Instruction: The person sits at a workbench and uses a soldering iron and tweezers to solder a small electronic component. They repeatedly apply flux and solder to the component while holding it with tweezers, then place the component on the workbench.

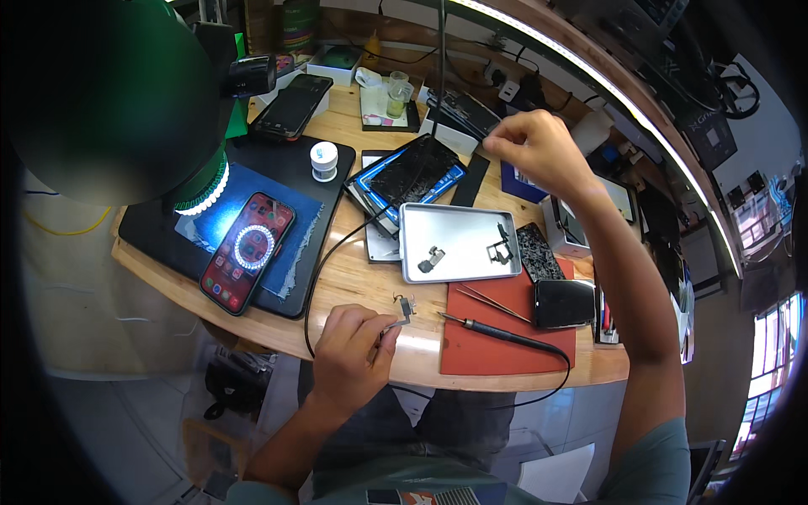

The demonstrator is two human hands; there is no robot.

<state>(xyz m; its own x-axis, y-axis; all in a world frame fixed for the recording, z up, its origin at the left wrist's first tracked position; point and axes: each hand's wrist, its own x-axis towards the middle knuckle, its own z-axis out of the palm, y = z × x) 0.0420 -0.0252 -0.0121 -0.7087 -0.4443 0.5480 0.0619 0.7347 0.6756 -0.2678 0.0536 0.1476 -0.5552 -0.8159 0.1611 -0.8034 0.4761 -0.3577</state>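
Near the front edge of the table, my left hand (352, 352) pinches a small grey phone part with thin flex strips (406, 308) between thumb and fingers. My right hand (534, 145) is raised at the back right, fingertips pressed together beside a white box with a dark phone (467, 114). Whatever those fingertips hold, if anything, is too small to make out. Between the hands lies a white metal tray (454, 227) with a small camera-like part (432, 259) and a black bracket-like part (500, 245) in it.
A lit phone (247, 252) lies on a blue cloth under a green microscope (198, 181). On the red mat (505, 360) are a soldering iron (497, 332), tweezers (492, 303) and a black case (564, 304). The iron's cable loops along the front edge. A white jar (323, 161) stands left.
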